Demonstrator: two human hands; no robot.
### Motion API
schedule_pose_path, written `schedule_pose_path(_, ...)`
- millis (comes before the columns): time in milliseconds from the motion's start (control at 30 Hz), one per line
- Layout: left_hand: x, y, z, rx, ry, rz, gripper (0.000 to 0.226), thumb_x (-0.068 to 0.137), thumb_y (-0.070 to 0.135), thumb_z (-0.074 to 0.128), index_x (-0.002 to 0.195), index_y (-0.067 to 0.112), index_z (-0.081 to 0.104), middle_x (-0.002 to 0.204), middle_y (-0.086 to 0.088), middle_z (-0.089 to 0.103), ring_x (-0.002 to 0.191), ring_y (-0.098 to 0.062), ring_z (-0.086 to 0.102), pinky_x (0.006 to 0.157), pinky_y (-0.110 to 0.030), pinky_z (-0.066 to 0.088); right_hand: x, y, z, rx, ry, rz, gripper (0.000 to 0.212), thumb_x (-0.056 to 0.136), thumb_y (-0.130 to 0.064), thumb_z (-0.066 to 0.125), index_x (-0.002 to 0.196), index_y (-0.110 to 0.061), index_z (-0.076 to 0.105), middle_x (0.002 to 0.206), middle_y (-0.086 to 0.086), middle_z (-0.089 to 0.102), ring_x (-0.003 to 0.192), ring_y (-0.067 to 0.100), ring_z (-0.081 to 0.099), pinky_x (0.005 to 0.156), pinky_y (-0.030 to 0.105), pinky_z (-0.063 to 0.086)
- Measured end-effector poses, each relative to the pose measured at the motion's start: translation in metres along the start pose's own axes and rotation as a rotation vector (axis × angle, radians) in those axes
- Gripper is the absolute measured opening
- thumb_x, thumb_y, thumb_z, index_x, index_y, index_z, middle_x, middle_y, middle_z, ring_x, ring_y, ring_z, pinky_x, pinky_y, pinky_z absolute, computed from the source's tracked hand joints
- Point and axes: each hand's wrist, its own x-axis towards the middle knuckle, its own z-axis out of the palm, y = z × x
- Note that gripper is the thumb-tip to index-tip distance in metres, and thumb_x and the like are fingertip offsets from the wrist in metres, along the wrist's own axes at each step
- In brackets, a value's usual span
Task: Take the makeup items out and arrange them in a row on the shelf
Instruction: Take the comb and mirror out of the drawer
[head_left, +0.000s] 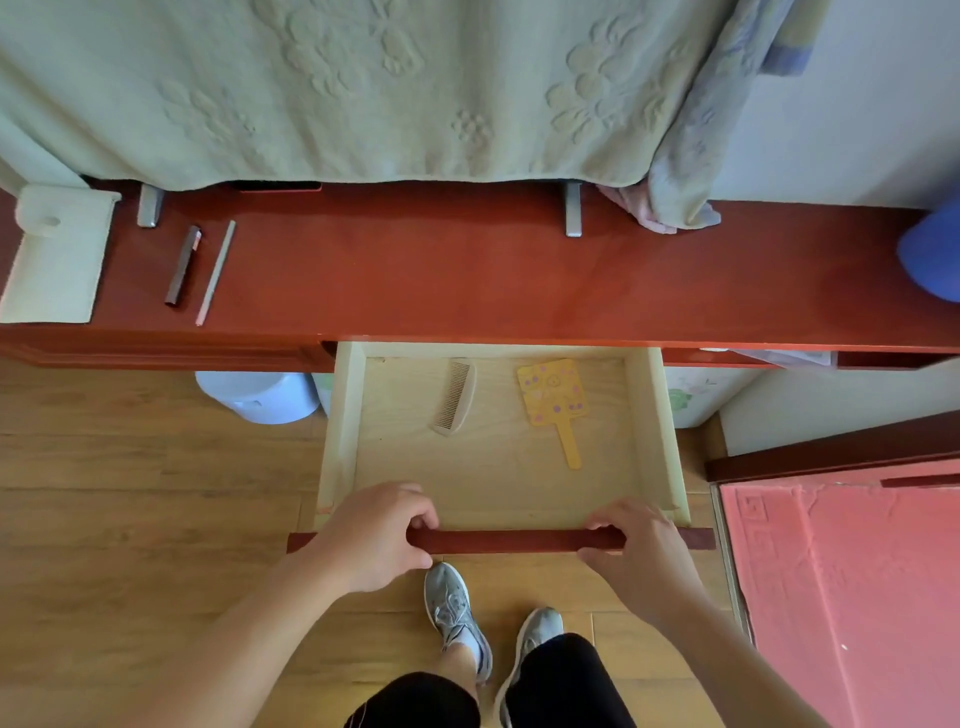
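A pale wooden drawer (652, 431) stands pulled out below the red shelf (467, 280). Inside it lie a beige comb (456, 397) and a yellow hand mirror (553, 402) with a dotted back. My left hand (376, 535) and my right hand (641, 553) each grip the drawer's red front panel (514, 540), one at each end. On the shelf's left part lie a dark lipstick tube (183, 265) and a thin grey pencil (215, 273), side by side.
A white box (57, 254) sits at the shelf's far left and a blue object (932, 254) at its far right. A green cloth (363, 88) hangs over the back. Two metal brackets (573, 208) stand on the shelf. A pale blue bin (260, 397) sits on the floor.
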Motion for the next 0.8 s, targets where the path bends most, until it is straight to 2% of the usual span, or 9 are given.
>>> schedule_pose_path(100, 0.005, 0.002, -0.011, -0.105, -0.068, -0.015, 0.028, 0.072, 0.045, 0.08, 0.096, 0.04, 0.065, 0.089, 0.021, 0.059, 0.077, 0.0, 0.055, 0.066, -0.018, 0.043, 0.005, -0.003, -0.007, 0.032, -0.051, 0.016, 0.024, 0.074, -0.027, 0.081, 0.092, -0.034, 0.067, 0.092, -0.024, 0.057, 0.091, -0.001, 0.052, 0.076, 0.009, 0.037)
schedule_pose_path(167, 0.013, 0.005, -0.021, -0.228, -0.06, -0.04, 0.036, 0.071, 0.046, 0.083, 0.102, 0.039, 0.067, 0.092, 0.017, 0.063, 0.075, -0.002, 0.057, 0.071, -0.023, 0.051, 0.015, -0.004, -0.014, 0.069, -0.056, 0.031, 0.026, 0.074, -0.027, 0.081, 0.094, -0.035, 0.066, 0.094, -0.021, 0.059, 0.09, -0.003, 0.052, 0.072, 0.007, 0.036)
schedule_pose_path(333, 0.056, 0.016, -0.03, -0.322, 0.188, -0.108, 0.047, 0.081, 0.045, 0.075, 0.123, 0.03, 0.06, 0.102, 0.018, 0.058, 0.09, -0.001, 0.057, 0.08, -0.026, 0.05, 0.056, -0.01, -0.02, 0.114, -0.003, 0.075, 0.034, 0.078, -0.031, 0.077, 0.11, -0.024, 0.067, 0.099, -0.013, 0.064, 0.092, 0.006, 0.057, 0.076, 0.021, 0.039)
schedule_pose_path(500, 0.116, 0.018, -0.012, -0.317, 0.31, -0.299, 0.054, 0.082, 0.044, 0.072, 0.129, 0.02, 0.059, 0.115, 0.006, 0.062, 0.099, -0.014, 0.06, 0.082, -0.032, 0.051, 0.109, -0.009, -0.003, 0.106, 0.003, 0.142, 0.047, 0.081, -0.04, 0.074, 0.122, -0.018, 0.063, 0.102, -0.005, 0.065, 0.095, 0.013, 0.06, 0.081, 0.027, 0.048)
schedule_pose_path(667, 0.153, 0.019, -0.001, -0.274, 0.47, -0.492, 0.044, 0.076, 0.048, 0.07, 0.11, 0.019, 0.063, 0.109, 0.003, 0.065, 0.098, -0.022, 0.063, 0.078, -0.036, 0.053, 0.14, -0.005, 0.015, 0.066, 0.06, 0.23, 0.03, 0.082, -0.037, 0.072, 0.1, -0.016, 0.061, 0.096, -0.002, 0.062, 0.09, 0.019, 0.061, 0.076, 0.034, 0.052)
schedule_pose_path(800, 0.16, 0.025, 0.001, -0.253, 0.508, -0.568, 0.046, 0.077, 0.044, 0.075, 0.113, 0.018, 0.061, 0.111, 0.0, 0.064, 0.103, -0.026, 0.063, 0.076, -0.033, 0.047, 0.148, -0.009, 0.02, 0.025, 0.092, 0.284, 0.026, 0.082, -0.037, 0.07, 0.094, -0.016, 0.059, 0.09, -0.003, 0.061, 0.085, 0.02, 0.059, 0.069, 0.031, 0.049)
